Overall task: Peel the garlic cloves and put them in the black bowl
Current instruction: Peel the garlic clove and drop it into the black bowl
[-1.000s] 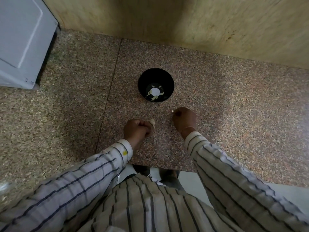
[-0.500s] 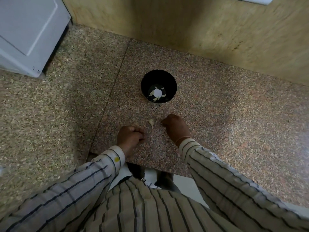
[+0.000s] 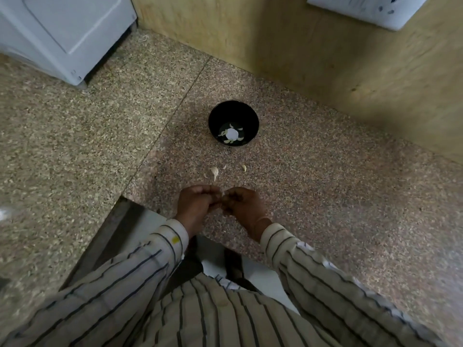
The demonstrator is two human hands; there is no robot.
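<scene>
I see two hands, knuckles up, with the fingertips meeting over the near edge of the counter. My left hand [image 3: 196, 205] and right hand [image 3: 241, 205] are both curled tight, pinching one small pale garlic clove [image 3: 222, 194] between them. Most of it is hidden by the fingers.

At 12 o'clock from the hands lies a papery garlic chunk [image 3: 214, 172] with two small slivers [image 3: 206, 175] beside it. One curved piece [image 3: 243, 168] sits apart at 1 o'clock.

Farther out at 12 o'clock stands the single black bowl [image 3: 218, 116], round and glossy. It holds about six crescent-shaped peeled cloves [image 3: 226, 140] around a white spot on its bottom.

The counter [image 3: 325, 186] is speckled reddish granite and joins a greyer speckled slab [image 3: 62, 136] along a straight seam. A yellowish board wall [image 3: 313, 53] backs it. A white appliance [image 3: 62, 33] stands at 10 o'clock, and a white panel [image 3: 363, 11] hangs at 2 o'clock. My striped sleeves [image 3: 140, 266] fill the bottom of the view.
</scene>
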